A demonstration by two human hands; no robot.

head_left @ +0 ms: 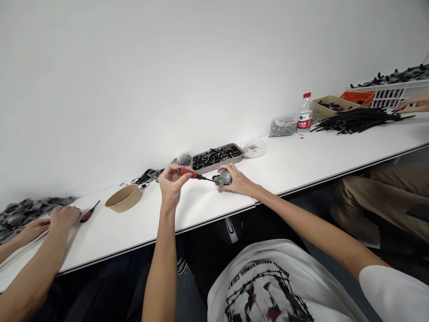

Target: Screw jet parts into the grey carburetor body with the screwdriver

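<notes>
A white table (204, 210) is running along a plain wall (201, 67), and a metal tray (221, 165) is standing on it. In front of the tray, the left hand (172, 181) is pinching a screwdriver (188, 172) between thumb and fingers, its shaft pointing right and slightly down. The right hand (237, 180) is curling around a grey part (227, 175) from the right (the view is not showing whether the part is also resting on the table).

With 1 hand bracing the part, a loose grip could be letting it twist under the driver. A slanting shaft could be making the tip skid, scraping the opening or catching nearby fingers. The tip's exact contact is too small to tell.

The table is looking smooth and flat. The tray is showing dull, straight walls around a glossy heap of small black and brassy pieces. To the left, a tan bowl (127, 205) is looking like card, rounded and smooth. The screwdriver is pairing a plump red handle with a thin, dark shaft. The part is looking rounded, hard and matt, with yellow-green inside its opening. Thin black rings (144, 180) are lying near the bowl.
</notes>
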